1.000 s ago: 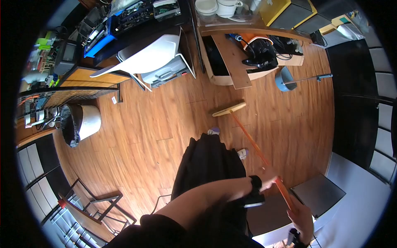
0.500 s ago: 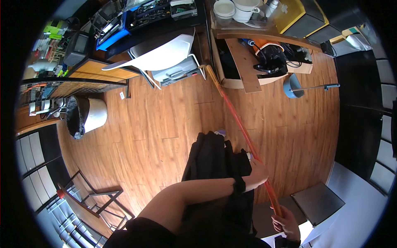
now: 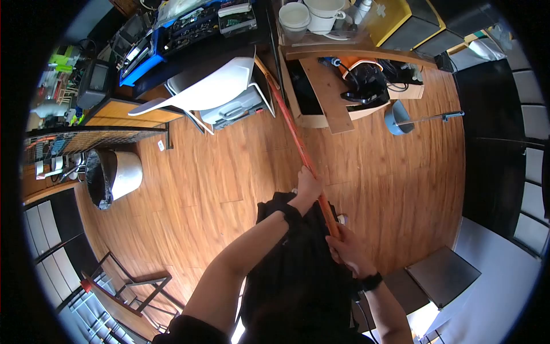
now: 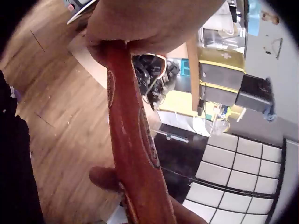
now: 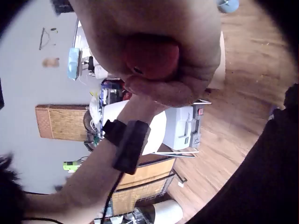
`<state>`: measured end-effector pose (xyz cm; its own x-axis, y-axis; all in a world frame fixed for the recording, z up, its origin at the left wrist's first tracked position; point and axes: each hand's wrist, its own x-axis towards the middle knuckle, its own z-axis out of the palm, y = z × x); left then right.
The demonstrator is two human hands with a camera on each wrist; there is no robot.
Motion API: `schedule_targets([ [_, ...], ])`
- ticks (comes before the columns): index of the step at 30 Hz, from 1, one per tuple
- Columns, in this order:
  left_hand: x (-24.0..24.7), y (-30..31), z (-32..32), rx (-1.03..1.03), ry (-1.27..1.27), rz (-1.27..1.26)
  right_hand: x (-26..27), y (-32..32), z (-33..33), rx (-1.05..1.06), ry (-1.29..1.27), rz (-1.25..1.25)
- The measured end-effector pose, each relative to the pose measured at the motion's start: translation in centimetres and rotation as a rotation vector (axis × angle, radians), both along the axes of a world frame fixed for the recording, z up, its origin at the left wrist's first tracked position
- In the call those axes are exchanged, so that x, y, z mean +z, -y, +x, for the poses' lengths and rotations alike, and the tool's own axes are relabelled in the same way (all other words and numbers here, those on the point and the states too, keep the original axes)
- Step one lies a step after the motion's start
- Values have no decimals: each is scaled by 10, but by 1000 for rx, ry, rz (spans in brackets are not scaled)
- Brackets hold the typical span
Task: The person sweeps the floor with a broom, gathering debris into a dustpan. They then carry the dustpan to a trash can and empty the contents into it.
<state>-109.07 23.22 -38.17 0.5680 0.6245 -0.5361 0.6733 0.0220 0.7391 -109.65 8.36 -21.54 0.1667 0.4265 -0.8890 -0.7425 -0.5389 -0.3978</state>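
Observation:
A push broom's long red handle [image 3: 293, 135] slants from near my body up between the white chair [image 3: 223, 83] and the open carton [image 3: 318, 117]. The broom's head is hidden in that gap. My left hand [image 3: 310, 184] grips the handle partway along. Closer to my body, my right hand [image 3: 350, 251] holds it near its upper end. In the left wrist view the worn red handle [image 4: 133, 135] runs from the left hand [image 4: 154, 23] down to the right hand's fingers [image 4: 103, 178]. The right wrist view shows the handle's rounded end [image 5: 153, 58] inside the curled right hand [image 5: 154, 21].
A grey case [image 3: 235, 109] sits beneath the chair. Beside the carton, holding a board and cables, stands a blue long-handled dustpan [image 3: 395, 117]. A lined bin [image 3: 127, 171] is at left, and a dark low box [image 3: 444, 276] lies at lower right on the wooden floor.
The broom's head swung from open floor to the gap by the chair and slid deeper into it, out of sight. Both hands moved forward and left with the handle.

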Motion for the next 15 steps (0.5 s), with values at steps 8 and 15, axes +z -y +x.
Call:
schedule_targets([
  [8, -62, -49, 38, -35, -86, -37, -111, -41, 25, 17, 158, 74],
  [15, -90, -87, 63, -50, -68, 139, -157, -76, 52, 56, 165, 122],
])
